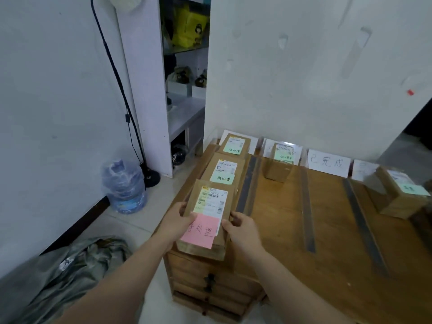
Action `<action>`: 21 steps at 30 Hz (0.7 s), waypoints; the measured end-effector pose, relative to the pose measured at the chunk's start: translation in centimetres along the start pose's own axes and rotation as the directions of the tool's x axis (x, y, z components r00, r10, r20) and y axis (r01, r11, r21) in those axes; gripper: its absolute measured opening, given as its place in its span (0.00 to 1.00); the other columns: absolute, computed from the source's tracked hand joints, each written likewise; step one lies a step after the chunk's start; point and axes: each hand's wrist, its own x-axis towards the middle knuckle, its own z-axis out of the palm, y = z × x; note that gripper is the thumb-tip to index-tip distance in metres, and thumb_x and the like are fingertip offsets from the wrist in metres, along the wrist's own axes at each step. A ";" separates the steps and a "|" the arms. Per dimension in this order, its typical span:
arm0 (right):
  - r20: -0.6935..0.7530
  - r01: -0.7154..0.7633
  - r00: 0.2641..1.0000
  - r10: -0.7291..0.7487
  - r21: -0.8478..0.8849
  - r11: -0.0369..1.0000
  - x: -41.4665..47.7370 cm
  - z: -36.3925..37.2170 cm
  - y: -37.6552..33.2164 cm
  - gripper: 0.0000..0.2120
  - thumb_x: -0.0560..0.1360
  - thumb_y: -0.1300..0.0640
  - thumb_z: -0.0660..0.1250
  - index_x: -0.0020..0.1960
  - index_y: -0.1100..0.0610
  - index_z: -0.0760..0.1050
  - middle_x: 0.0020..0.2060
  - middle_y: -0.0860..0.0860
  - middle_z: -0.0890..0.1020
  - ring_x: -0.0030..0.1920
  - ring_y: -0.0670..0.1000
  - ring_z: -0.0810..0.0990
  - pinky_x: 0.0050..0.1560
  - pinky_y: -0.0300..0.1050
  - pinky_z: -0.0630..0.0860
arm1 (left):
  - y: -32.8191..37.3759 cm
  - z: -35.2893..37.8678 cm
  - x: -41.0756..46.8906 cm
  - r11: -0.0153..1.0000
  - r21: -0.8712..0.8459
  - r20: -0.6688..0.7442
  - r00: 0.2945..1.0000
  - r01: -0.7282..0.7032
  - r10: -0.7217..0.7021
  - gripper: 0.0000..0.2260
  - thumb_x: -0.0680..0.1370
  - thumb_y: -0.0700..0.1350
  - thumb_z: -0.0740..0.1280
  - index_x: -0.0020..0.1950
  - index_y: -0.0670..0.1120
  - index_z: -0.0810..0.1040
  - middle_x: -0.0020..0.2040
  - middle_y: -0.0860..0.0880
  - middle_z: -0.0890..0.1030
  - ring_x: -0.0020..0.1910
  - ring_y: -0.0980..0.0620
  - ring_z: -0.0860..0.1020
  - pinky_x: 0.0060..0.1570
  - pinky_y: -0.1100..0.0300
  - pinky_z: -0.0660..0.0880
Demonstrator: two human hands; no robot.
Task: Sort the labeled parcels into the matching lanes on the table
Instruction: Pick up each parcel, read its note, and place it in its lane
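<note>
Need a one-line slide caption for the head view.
Left hand and right hand grip a pink-noted parcel in the leftmost lane of the table, nearest of three there.

The table (327, 230) runs off the right and bottom edges, the grey bag (77, 272) off the lower left. Small print on the label (211, 202) of the near parcel (221, 240) is unreadable; the green note (412, 188) on the far-right parcel (395, 203) is blurred, perhaps two characters.
</note>
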 end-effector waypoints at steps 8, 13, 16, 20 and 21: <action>-0.073 -0.118 0.991 0.116 -0.020 0.993 -0.1 2.7 0.2 0.17 0.79 0.53 0.66 0.67 0.52 0.75 0.58 0.47 0.83 0.57 0.48 0.80 0.57 0.50 0.80 | -1.9 -0.5 2.7 0.993 0.119 0.103 0.995 -0.009 -0.004 0.18 0.80 0.47 0.65 0.69 0.46 0.69 0.53 0.51 0.79 0.46 0.53 0.80 0.36 0.62 0.74; -0.070 -0.141 0.988 0.137 -0.057 0.988 0.5 3.4 0.5 0.12 0.80 0.54 0.65 0.62 0.51 0.79 0.56 0.46 0.83 0.54 0.46 0.80 0.52 0.44 0.80 | -2.8 -0.4 3.8 0.987 0.163 0.129 0.992 -0.005 -0.017 0.17 0.80 0.47 0.65 0.69 0.46 0.70 0.59 0.48 0.80 0.50 0.50 0.79 0.43 0.59 0.76; -0.083 -0.151 0.986 0.145 -0.067 0.986 0.7 3.8 0.7 0.13 0.80 0.55 0.65 0.64 0.52 0.77 0.58 0.47 0.82 0.50 0.45 0.78 0.43 0.36 0.75 | -3.3 -0.3 4.2 0.982 0.187 0.151 0.988 -0.021 -0.008 0.20 0.80 0.48 0.64 0.71 0.47 0.67 0.62 0.47 0.79 0.50 0.51 0.79 0.37 0.63 0.73; -0.096 -0.179 0.980 0.174 -0.046 0.983 1.0 4.1 0.6 0.15 0.81 0.55 0.64 0.67 0.52 0.74 0.59 0.48 0.82 0.50 0.45 0.77 0.40 0.34 0.73 | -3.4 -0.1 4.7 0.980 0.194 0.154 0.988 -0.036 0.006 0.22 0.81 0.49 0.64 0.74 0.48 0.65 0.63 0.48 0.78 0.50 0.52 0.79 0.37 0.63 0.74; -0.101 -0.182 0.979 0.176 -0.047 0.982 1.1 4.1 0.5 0.16 0.81 0.55 0.64 0.68 0.52 0.74 0.60 0.49 0.81 0.52 0.45 0.77 0.42 0.35 0.73 | -3.3 0.0 4.8 0.979 0.202 0.149 0.989 -0.036 0.006 0.22 0.81 0.50 0.64 0.74 0.48 0.64 0.63 0.48 0.78 0.49 0.52 0.79 0.37 0.63 0.74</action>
